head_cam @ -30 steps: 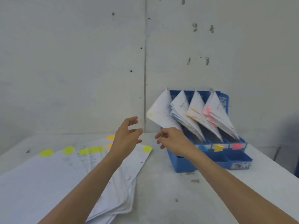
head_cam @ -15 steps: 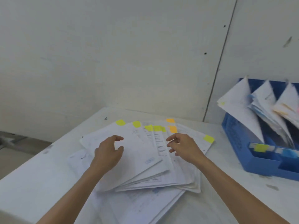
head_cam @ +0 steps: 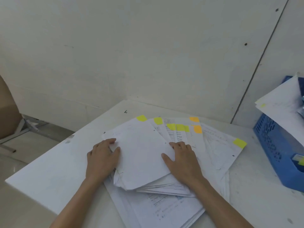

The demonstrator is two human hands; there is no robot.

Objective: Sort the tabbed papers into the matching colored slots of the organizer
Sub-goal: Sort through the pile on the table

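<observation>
A fanned pile of white tabbed papers point(head_cam: 213, 148) lies on the white table point(head_cam: 54, 171). Several sheets carry yellow tabs point(head_cam: 141, 118) at their far edge, and two orange tabs point(head_cam: 196, 129) show further right. My left hand point(head_cam: 102, 157) rests on the left edge of the top sheet point(head_cam: 141, 152), its thumb on the paper. My right hand point(head_cam: 182, 159) lies flat on that sheet's right edge, fingers fairly straight. The blue organizer point(head_cam: 273, 142) stands at the right edge, with white papers point(head_cam: 283, 102) leaning out of it.
A white wall point(head_cam: 148, 46) rises just behind the table. The table's left corner and edge point(head_cam: 9, 181) drop to the floor. A brown board point(head_cam: 6, 112) and metal frame point(head_cam: 24, 127) stand on the floor at the left.
Both hands left the organizer and came down onto the paper pile. My view swung left and down, so the organizer has slid to the right edge.
</observation>
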